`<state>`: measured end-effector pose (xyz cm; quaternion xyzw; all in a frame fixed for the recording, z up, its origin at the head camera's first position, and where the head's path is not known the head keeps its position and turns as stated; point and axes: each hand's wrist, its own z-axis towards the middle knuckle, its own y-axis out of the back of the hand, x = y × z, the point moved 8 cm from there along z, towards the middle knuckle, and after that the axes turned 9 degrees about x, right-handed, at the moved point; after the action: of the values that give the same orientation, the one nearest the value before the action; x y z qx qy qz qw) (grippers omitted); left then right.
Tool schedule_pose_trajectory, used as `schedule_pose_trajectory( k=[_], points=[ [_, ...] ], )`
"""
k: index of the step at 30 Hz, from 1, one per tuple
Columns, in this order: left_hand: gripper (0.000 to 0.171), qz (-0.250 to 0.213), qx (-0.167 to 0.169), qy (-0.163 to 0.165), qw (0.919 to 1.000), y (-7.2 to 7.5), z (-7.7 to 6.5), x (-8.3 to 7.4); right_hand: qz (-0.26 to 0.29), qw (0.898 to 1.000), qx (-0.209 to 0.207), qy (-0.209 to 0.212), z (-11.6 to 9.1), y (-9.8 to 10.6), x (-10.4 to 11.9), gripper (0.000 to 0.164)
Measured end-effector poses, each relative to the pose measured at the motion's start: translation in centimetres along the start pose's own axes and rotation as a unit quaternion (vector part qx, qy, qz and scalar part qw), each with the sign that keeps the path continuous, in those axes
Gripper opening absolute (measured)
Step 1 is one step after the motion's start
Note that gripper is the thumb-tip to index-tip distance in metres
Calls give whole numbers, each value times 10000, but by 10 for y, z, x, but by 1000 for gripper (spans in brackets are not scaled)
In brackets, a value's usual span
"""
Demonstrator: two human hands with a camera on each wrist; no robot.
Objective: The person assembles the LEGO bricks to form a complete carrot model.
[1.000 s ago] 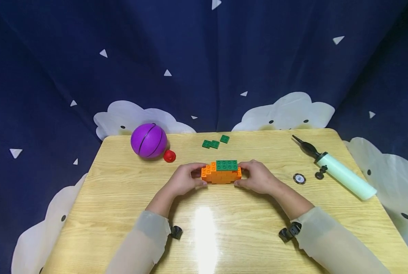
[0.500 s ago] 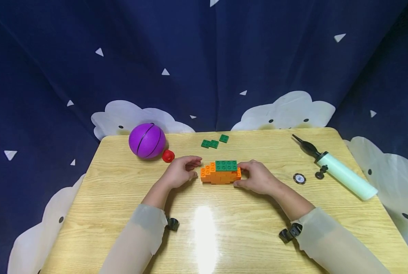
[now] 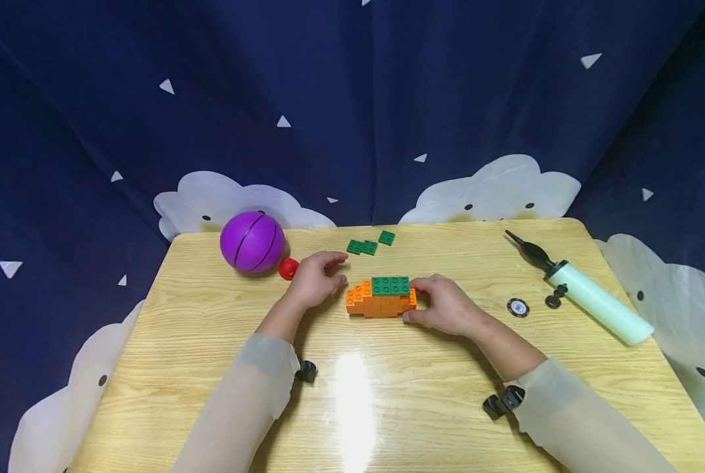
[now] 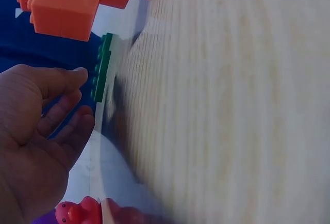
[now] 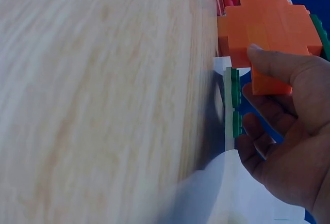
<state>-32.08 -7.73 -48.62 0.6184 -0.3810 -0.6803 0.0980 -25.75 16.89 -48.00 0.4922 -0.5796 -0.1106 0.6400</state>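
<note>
An orange toy-brick build (image 3: 382, 305) with stepped ends stands mid-table, topped by green bricks (image 3: 390, 286). My right hand (image 3: 447, 305) grips its right end, thumb on the near face and fingers behind, as the right wrist view also shows on the orange bricks (image 5: 268, 25). My left hand (image 3: 317, 279) is off the build, to its upper left, fingers extended and loosely bent with nothing between them. Beyond its fingertips lie several small green bricks (image 3: 362, 247) near the table's back edge; in the left wrist view they appear as a green strip (image 4: 102, 69) past the fingers.
A purple ball (image 3: 252, 242) sits at the back left, with a small red toy (image 3: 288, 268) beside it, close to my left hand. To the right are a hand pump (image 3: 597, 302), a small black piece (image 3: 554, 299) and a round poker chip (image 3: 518, 307).
My left hand has let go of the build's left end and moved away to the left, then forward toward the green bricks. My right hand stays on the right end.
</note>
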Motion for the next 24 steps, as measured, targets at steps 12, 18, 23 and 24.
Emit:
schedule_pose_trajectory(
  k=[12, 18, 23, 24],
  points=[
    [45, 661, -194, 46, 9976, 5, 30, 2, 54, 9996, -190, 180, -7, 7, 7, 55],
    [47, 809, -146, 88, 9966, 2, 42, 3, 11, 9993, -281, 258, -10, 8, 8, 60],
    [49, 896, -90, 216, 9957, 0, 52, 5, 13, 9993, -269, 244, -11, 10, 9, 60],
    [50, 901, -77, 249, 9956, -1, 54, 5, 12, 9993, -267, 245, -11, 10, 9, 60]
  ],
)
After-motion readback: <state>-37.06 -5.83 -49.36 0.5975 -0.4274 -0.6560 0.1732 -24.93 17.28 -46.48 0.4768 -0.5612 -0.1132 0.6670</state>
